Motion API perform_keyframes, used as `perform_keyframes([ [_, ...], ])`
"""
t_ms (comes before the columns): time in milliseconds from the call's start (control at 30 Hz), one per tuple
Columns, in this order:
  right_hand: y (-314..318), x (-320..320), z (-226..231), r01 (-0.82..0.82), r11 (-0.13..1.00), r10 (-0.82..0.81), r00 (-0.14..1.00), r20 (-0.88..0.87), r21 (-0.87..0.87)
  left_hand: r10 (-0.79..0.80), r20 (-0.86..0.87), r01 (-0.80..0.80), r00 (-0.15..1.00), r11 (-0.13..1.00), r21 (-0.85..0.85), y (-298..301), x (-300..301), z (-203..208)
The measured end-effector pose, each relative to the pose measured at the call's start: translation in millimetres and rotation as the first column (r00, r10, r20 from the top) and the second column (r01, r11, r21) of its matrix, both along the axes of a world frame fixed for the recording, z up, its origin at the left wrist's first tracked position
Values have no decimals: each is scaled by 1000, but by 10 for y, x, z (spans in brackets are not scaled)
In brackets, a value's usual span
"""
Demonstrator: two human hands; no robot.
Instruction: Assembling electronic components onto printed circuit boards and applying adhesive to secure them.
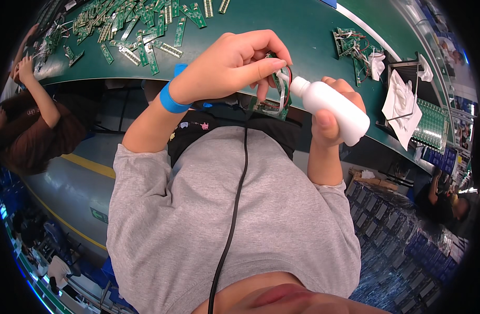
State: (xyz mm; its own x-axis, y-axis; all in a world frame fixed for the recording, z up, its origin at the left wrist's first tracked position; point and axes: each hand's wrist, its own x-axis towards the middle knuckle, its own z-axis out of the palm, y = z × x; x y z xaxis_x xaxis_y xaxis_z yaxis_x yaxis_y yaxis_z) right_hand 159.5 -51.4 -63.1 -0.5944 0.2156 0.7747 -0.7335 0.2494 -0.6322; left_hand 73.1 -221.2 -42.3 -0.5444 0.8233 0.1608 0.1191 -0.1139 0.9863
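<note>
My left hand [232,63], with a blue band round its wrist, pinches a green circuit board [258,106] near the table's front edge. Red, black and white wires [288,89] loop from this board, partly hidden by my fingers. In my right hand [326,125] is a white plastic bottle [338,111], tilted so that its narrow neck points up and left at the board. The bottle's tip is close to the wires; whether it touches them I cannot tell.
Many green circuit boards [140,31] lie in a loose pile on the green table [240,26] at the far left. Wired boards [350,44] sit at the right, beside a rack [402,78] with white tissue [402,107]. Another person's arm [38,91] reaches in at left.
</note>
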Motion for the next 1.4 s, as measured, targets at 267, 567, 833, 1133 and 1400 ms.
perform_keyframes([
  [267, -1, 13, -9, 72, 997, -72, 997, -11, 36, 4, 12, -4, 1000, 1000, -7, -6, 25, 12],
  [567, 43, 41, -5, 29, 977, -8, 995, 100, -211, -15, 9, 15, 1000, 1000, -8, 0, 3, 7],
  [833, 611, -9, -152, 369, 714, -272, 929, 249, -595, 149, 70, -153, 986, 986, 60, 68, -307, -39],
  [1133, 1060, 138, -369, 523, 609, -473, 843, 256, -596, 427, 258, -472, 867, 870, 145, 1113, -1485, -161],
  [1400, 1111, 283, -388, 529, 576, -428, 845, 321, -624, 399, 479, -378, 782, 914, -146, 1695, -1970, -800],
])
